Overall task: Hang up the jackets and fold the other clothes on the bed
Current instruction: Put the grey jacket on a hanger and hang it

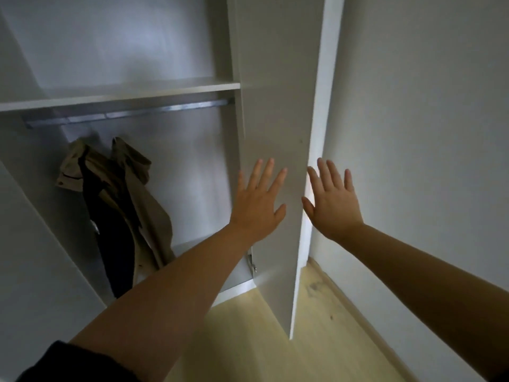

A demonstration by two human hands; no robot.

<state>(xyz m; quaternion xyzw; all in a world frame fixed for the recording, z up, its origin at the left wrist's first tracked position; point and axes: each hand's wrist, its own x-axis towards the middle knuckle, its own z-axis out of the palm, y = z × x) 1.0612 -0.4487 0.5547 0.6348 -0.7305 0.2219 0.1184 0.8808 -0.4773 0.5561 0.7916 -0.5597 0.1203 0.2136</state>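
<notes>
— Hands first: how are they held?

— Both bare forearms stretch forward, side by side. The left hand is flat and released, with its fingers straight and spread and its back toward the camera. It is in front of the inner face of an open white door. The right hand mirrors it, fingers spread and grasping nothing, at the door's free edge with its thumb crossing that edge. Whether either palm touches the door cannot be told.

— And the jackets?

— A beige jacket and a dark garment hang together inside the wardrobe. They are under a metal rail, toward the left, well apart from both hands. A white shelf sits just above the rail.

— What else is around?

— A pale wooden floor lies below, and a plain wall stands at the right. A dark sleeve covers the left upper arm.
</notes>
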